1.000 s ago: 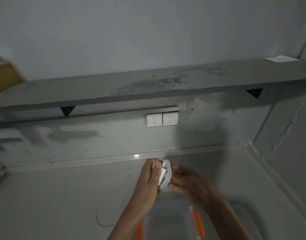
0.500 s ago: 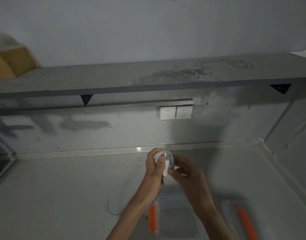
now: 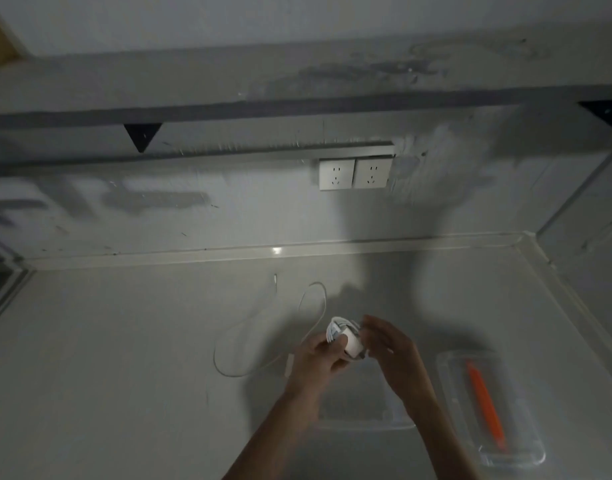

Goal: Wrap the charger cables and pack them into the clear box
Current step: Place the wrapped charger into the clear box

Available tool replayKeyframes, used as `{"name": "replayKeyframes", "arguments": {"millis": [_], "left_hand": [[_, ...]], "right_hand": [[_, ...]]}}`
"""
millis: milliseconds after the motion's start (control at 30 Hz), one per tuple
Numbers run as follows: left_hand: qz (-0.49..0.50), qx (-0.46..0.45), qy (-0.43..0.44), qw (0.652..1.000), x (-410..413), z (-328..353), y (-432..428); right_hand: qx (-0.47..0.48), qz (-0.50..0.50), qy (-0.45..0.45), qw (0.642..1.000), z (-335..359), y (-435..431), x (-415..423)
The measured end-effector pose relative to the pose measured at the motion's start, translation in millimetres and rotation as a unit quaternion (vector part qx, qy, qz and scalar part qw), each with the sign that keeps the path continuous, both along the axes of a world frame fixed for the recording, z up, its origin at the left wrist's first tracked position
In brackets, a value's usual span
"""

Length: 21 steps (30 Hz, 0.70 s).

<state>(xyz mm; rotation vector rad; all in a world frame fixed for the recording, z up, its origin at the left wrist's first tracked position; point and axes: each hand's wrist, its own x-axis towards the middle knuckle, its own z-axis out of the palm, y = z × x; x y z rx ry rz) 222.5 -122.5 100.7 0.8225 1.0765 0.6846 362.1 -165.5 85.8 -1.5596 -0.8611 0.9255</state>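
My left hand (image 3: 317, 362) grips a white charger block (image 3: 353, 344) with white cable coiled around it. My right hand (image 3: 391, 348) is beside the bundle with fingers at the coil's right side. A second white cable (image 3: 228, 341) lies loose in a loop on the grey counter to the left, its plug end (image 3: 275, 279) pointing to the wall. The clear box (image 3: 360, 407) stands open on the counter right under both hands, partly hidden by my forearms.
The clear lid (image 3: 488, 410) with an orange clasp lies to the right of the box. Two white wall sockets (image 3: 354, 173) sit above the counter under a grey shelf (image 3: 228, 88). The counter ends in a corner wall at the right.
The view has tilted down and shifted, so hands and bundle sit lower in frame. The loose cable's loop and the lid show fully. Both hands keep the wound charger between them over the box.
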Motion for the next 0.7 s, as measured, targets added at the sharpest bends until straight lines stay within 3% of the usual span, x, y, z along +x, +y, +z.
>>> {"name": "replayKeyframes", "arguments": {"millis": [133,233,400,500,633,700], "left_hand": [[0.077,-0.136,-0.057,0.986,7.0,-56.1,-19.8],[0.076,-0.177,-0.053,0.98,6.4,-80.1,-30.9],[0.035,-0.156,0.017,0.987,4.5,-94.1,-21.7],[0.028,-0.153,0.031,0.987,2.0,-93.6,-16.9],[-0.06,-0.129,0.1,0.985,-7.8,-84.4,-16.0],[-0.085,-0.033,0.196,0.976,-18.8,-83.8,-18.3]], "right_hand": [[-0.146,0.067,0.098,0.982,-52.2,-12.9,2.7],[-0.183,0.056,0.135,0.972,-74.9,-18.4,3.3],[-0.236,0.086,0.195,0.948,-92.7,-12.7,12.9],[-0.213,0.102,0.212,0.948,-98.5,-6.9,12.8],[-0.199,0.103,0.161,0.961,-108.3,-0.2,17.2],[-0.216,0.089,0.114,0.966,-121.0,4.4,20.8]]}}
